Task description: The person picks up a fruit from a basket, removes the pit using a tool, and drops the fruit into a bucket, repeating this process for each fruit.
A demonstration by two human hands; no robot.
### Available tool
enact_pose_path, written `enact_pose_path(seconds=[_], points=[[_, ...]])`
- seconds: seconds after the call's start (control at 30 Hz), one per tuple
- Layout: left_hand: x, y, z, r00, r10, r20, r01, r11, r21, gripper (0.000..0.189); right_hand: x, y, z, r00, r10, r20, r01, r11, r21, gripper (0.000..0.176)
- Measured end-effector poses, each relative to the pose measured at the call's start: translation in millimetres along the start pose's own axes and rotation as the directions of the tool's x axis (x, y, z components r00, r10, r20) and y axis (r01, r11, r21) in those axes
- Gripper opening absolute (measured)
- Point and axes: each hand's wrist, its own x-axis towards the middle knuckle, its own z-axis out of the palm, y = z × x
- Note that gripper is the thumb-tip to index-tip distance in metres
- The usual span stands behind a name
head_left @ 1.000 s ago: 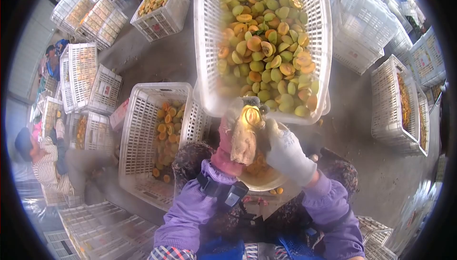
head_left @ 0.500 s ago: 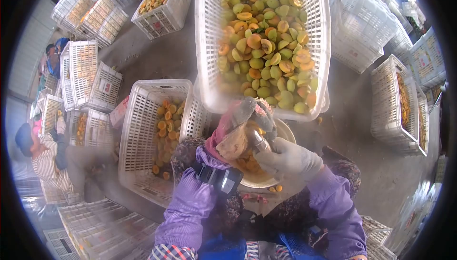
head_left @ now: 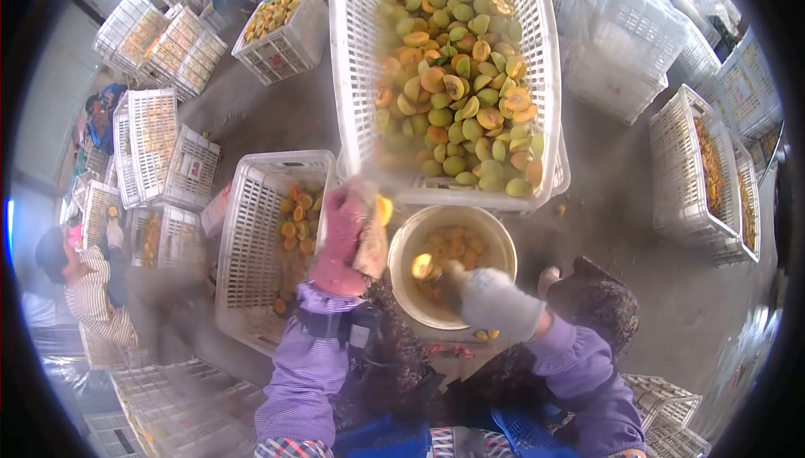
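Note:
My left hand (head_left: 342, 240), in a pink glove with a beige palm patch, is over the near right edge of the lower-left white crate (head_left: 239, 232). It is closed on an apricot half (head_left: 384, 210) at its fingertip side, partly smeared by motion. My right hand (head_left: 501, 303), in a pale grey glove, is closed at the right rim of a cream bucket (head_left: 508, 253). A short hand tool (head_left: 454, 280) juts from it over the bucket, too blurred to name. Inside the bucket lie apricot pieces (head_left: 457, 248), and a bright apricot half (head_left: 422, 266) shows above them.
A large white crate (head_left: 547, 81) of cut green-orange apricots (head_left: 470, 81) stands ahead. Stacked crates (head_left: 637, 22) and filled crates (head_left: 683, 181) line the right; more crates (head_left: 147, 148) are at left. A person (head_left: 92, 282) sits far left. Apricot bits (head_left: 486, 335) lie by the bucket.
My hands have parted: the left has moved left from above the bucket toward the lower-left crate, and the right has dropped lower by the bucket. The bucket's inside now shows.

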Motion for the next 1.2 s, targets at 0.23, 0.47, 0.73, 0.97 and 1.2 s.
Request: enact_pose_path(seconds=[0.23, 0.47, 0.73, 0.97, 1.2], points=[[28.7, 26.4, -91.0, 0.987, 0.121, 0.109, -0.109, -0.012, 0.994, 0.043, -18.2, 20.0, -2.4, 0.964, 0.237, 0.119, -0.191, 0.931, -0.310, 0.022], [90.8, 35.2, 33.7, 0.864, -0.162, 0.478, -0.472, 0.075, 0.878, 0.041, -20.5, 31.1, -4.1, 0.950, 0.290, 0.112, -0.244, 0.919, -0.309, 0.017], [141.7, -25.1, 55.9, 0.826, -0.535, 0.178, -0.359, -0.256, 0.898, 0.041, -27.9, 34.9, -1.5, 0.980, 0.133, -0.148, -0.176, 0.926, -0.333, 0.014], [140.6, -42.8, 13.0, 0.840, -0.171, 0.515, -0.366, 0.523, 0.770, 0.037, -29.8, 37.8, -17.9, 0.979, 0.154, -0.133, -0.175, 0.972, -0.157, 0.015], [58.2, -18.4, -1.4, 0.846, -0.342, 0.410, 0.458, 0.859, -0.229, 0.031, -25.5, 34.1, -26.9, 0.979, 0.119, -0.167, -0.147, 0.975, -0.165, 0.022]])
